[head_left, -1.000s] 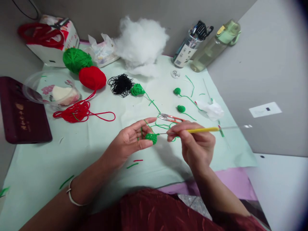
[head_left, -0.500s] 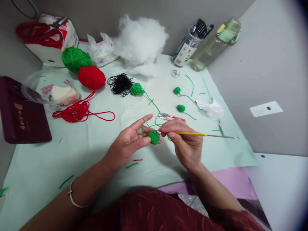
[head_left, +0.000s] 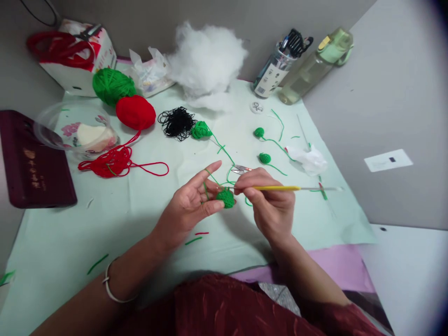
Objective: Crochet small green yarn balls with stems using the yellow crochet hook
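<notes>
A person crochets at a table covered with a pale green cloth [head_left: 147, 210]. The left hand [head_left: 191, 205] pinches a small green crochet piece [head_left: 226, 198] between thumb and fingers, forefinger raised with green yarn [head_left: 224, 151] looped over it. The right hand [head_left: 271, 203] grips a yellow-handled crochet hook [head_left: 280, 188], its tip at the piece, held just above the cloth. Small scissors [head_left: 241, 169] lie just beyond the hands; balls of red yarn [head_left: 136, 112] and white stuffing [head_left: 206, 58] sit farther back.

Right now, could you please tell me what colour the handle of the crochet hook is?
Yellow: the crochet hook in the right hand has a yellow handle, seen in the head view.
</notes>
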Demonstrator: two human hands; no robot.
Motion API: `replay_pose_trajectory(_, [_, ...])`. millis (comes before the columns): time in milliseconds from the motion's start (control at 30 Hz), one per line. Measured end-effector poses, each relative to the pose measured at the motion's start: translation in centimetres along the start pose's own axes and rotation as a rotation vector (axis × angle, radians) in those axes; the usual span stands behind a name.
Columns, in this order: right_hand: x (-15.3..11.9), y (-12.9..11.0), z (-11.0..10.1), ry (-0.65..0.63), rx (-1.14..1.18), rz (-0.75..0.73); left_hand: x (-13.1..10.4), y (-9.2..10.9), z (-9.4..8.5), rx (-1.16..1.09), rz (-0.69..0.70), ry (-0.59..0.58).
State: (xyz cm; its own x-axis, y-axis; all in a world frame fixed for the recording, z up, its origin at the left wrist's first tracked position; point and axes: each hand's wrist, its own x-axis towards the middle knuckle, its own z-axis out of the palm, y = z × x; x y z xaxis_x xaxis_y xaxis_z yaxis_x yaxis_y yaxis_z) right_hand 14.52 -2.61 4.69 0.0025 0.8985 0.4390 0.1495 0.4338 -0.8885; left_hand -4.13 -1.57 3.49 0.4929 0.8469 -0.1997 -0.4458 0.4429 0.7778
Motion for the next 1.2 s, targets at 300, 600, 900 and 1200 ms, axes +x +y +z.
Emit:
replay_pose_trajectory(300, [0.4, 0.7, -0.6, -0.036, 0.357, 0.241, 0.3, 1.0, -0.4, -0.142, -0.130, -0.188])
replay_pose_trajectory(600, [0.4, -0.3, -1.4, 0.026, 0.446, 0.409, 0.4, 1.1, -0.6, -0.041, -0.106, -0.196])
replay_pose_trajectory(900, [-0.7, 0.6, 0.5, -0.075, 0.135, 0.190, 0.1, -0.1, 0.4, 0.404, 0.111, 0.114])
replay_pose_trajectory(1200, [-1.3, 1.6, 0.5, -0.041, 0.204, 0.296, 0.1, 0.7, 0.0, 0.585, 0.206, 0.135])
